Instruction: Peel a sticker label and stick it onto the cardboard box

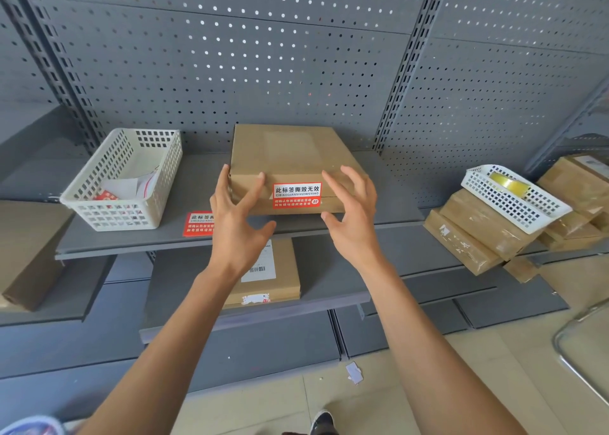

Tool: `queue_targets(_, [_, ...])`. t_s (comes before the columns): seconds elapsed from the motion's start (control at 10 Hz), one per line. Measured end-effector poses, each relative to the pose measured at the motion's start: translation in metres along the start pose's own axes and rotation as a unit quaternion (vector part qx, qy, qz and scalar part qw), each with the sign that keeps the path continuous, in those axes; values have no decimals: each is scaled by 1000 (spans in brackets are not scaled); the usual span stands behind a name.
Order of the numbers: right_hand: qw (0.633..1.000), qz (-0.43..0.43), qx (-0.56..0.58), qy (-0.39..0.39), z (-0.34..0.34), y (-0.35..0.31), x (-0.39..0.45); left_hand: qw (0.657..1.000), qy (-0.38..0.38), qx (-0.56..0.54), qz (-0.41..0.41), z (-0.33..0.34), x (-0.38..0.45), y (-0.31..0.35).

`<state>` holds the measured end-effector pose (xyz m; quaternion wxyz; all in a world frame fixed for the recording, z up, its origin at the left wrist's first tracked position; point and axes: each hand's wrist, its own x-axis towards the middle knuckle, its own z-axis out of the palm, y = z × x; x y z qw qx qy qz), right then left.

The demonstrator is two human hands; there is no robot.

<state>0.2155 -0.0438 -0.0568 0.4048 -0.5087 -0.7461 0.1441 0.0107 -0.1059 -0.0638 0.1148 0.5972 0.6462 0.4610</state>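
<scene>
A flat cardboard box (pixel 286 153) lies on the grey shelf (pixel 131 240) in front of me. A red and white sticker label (pixel 296 194) is stuck over its front edge, folding from the top onto the front face. My left hand (pixel 235 217) is at the box's front left corner, fingers spread, with fingertips touching the corner. My right hand (pixel 354 210) hovers at the front right, fingers apart and holding nothing. Another red sticker label (pixel 197 223) lies on the shelf left of my left hand, partly hidden by it.
A white basket (pixel 112 210) with sticker sheets stands at the left. On the right, a second white basket (pixel 514 200) with a tape roll rests on stacked taped boxes (pixel 474 233). A labelled box (pixel 273 276) lies on the lower shelf. A paper scrap (pixel 354 372) is on the floor.
</scene>
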Motion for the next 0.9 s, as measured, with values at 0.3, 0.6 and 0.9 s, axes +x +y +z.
queue_targets(0.3, [1000,-6,-16,-16,8,23,-8,1000,-12,26,5,10,-10,-8])
queue_targets(0.6, [998,-26,-16,-60,-2,36,-6,999,-8,36,24,9,-6,-19])
queue_targets(0.9, [991,-2,79,-107,-123,-8,13,999,32,5,-5,-29,31,-11])
